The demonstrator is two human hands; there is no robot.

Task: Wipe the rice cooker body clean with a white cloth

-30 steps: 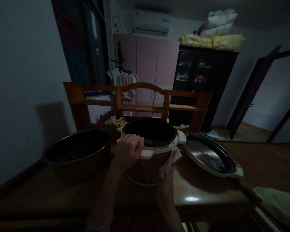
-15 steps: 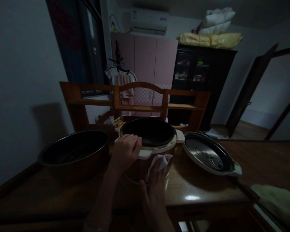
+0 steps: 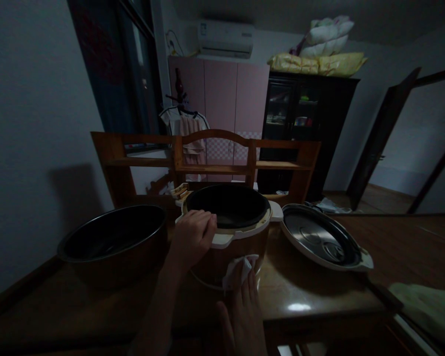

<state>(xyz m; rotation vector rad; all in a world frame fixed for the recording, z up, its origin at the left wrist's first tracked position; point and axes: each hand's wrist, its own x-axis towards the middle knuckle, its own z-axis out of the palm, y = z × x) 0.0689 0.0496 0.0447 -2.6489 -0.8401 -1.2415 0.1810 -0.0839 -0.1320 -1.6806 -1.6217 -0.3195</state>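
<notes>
In the middle of the table stands a rice cooker (image 3: 211,259) with a brown body, a white rim and a dark, open inside. My left hand (image 3: 195,235) is closed over its front left rim, with the thumb along the edge. Against the lower front of the cooker, my right hand (image 3: 244,306) presses a white cloth (image 3: 230,272) under its fingers. Part of the cloth is hidden by those fingers. A dark inner pot (image 3: 113,262) sits to the left, open side up. To the right rests the round lid (image 3: 311,235), its shiny inner side facing up.
The glossy wooden table (image 3: 282,291) carries these things. A wooden shelf frame (image 3: 215,168) rises along its back edge. Light green fabric (image 3: 426,306) lies low at the right. Pink wardrobe doors (image 3: 220,99) and a dark cabinet (image 3: 328,113) stand farther back.
My right hand and the white cloth have slid down the cooker's front, towards its base. My left hand stays on the rim. The view has tilted up slightly.
</notes>
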